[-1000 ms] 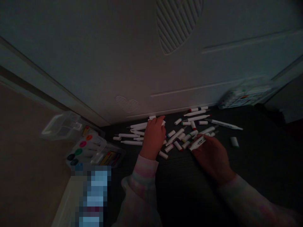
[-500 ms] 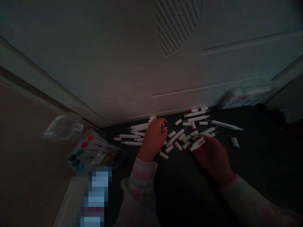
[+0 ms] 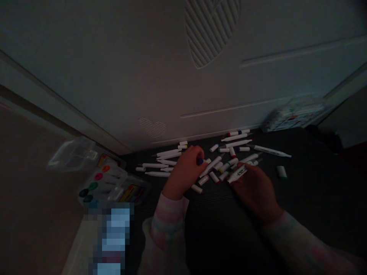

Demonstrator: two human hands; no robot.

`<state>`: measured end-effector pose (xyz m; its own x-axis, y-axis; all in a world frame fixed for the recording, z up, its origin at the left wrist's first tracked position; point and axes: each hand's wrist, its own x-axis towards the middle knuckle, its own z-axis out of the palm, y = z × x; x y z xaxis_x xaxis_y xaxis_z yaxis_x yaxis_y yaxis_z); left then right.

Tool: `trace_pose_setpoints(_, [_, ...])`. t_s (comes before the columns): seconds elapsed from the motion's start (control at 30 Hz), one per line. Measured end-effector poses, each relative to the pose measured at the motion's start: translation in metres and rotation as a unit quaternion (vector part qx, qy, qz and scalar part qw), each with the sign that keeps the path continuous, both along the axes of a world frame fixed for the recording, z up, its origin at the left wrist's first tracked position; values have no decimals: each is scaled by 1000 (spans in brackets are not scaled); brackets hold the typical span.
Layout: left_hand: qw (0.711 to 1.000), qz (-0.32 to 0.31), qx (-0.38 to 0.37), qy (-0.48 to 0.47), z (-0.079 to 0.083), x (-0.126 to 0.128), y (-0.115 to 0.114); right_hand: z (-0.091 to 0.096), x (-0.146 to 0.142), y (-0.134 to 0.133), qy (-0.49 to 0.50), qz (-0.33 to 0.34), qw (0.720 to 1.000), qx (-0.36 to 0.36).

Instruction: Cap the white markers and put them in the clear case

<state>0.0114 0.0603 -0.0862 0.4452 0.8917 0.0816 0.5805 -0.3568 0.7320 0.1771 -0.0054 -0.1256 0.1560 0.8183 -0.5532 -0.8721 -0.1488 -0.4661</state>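
My left hand point(image 3: 186, 170) is closed around a blue-ended marker cap point(image 3: 200, 161), low over the left part of the loose pile. Most of that cap is hidden by my fingers. On the right, my right hand point(image 3: 256, 193) grips a white marker point(image 3: 237, 174) with dark print on its barrel, its near end pointing left. Between the hands lie several loose caps, among them a red-edged cap point(image 3: 214, 177) and a green-and-yellow-edged one point(image 3: 228, 165). An uncapped white marker point(image 3: 212, 165) lies beside my left fingertips.
Several white markers point(image 3: 159, 165) lie left of my left hand. A clear plastic case point(image 3: 134, 187) with coloured marker ends stands at the left, near a pixelated bright patch. Another packed case point(image 3: 295, 116) leans by the white panel point(image 3: 160, 76). A lone cap point(image 3: 281, 172) lies at the right.
My left hand has shifted a little toward me with the blue-ended cap, its fingers now lower over the pile. My right hand keeps its marker almost in place. The view has moved slightly.
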Motion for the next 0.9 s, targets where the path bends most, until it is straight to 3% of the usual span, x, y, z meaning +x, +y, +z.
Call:
trace_pose_setpoints(0.43, [1000, -15, 8, 17, 1, 0, -3, -1, -2, -1, -34, 21, 998, 42])
trace_pose_setpoints(0.63, [999, -28, -32, 12, 6, 0, -4, -3, -1, -1, -32, 24, 998, 45])
trace_pose_setpoints(0.9, [998, -50, -17, 40, 7, 0, -4, -1, -2, -1, -22, 22, 999, 35])
